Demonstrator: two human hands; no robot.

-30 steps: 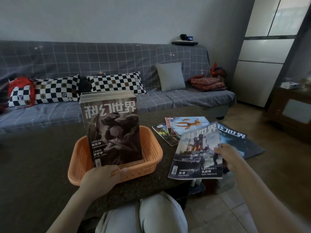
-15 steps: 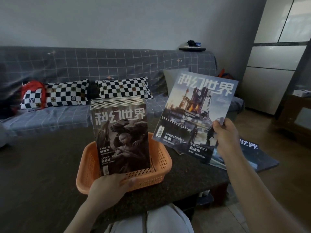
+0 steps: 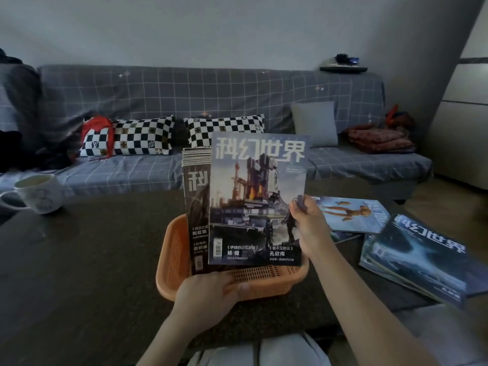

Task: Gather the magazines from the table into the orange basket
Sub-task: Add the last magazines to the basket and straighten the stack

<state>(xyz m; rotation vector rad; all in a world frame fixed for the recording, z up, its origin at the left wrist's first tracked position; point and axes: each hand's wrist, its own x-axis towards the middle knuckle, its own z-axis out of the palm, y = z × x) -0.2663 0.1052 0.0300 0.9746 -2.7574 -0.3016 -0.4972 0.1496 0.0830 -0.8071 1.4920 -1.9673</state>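
Note:
An orange basket point(image 3: 174, 249) sits on the dark table point(image 3: 87, 260) in front of me. A thick stack of magazines point(image 3: 196, 191) stands upright in it. My left hand point(image 3: 206, 291) grips the basket's near rim and the foot of that stack. My right hand point(image 3: 306, 220) holds one magazine point(image 3: 257, 196) by its right edge, upright, just in front of the stack with its bottom edge over the basket. More magazines lie flat on the table at the right: one with an orange figure point(image 3: 346, 213) and a dark blue pile point(image 3: 420, 257).
A white mug point(image 3: 39, 192) stands at the table's far left. Behind the table runs a grey checked sofa point(image 3: 211, 96) with checkerboard cushions point(image 3: 142, 136). My knees show at the table's near edge. A pale cabinet point(image 3: 464, 128) stands at the right.
My right hand lifted the magazine off the table, swung it left and brought it upright in front of the stack in the basket. The left hand stayed on the basket.

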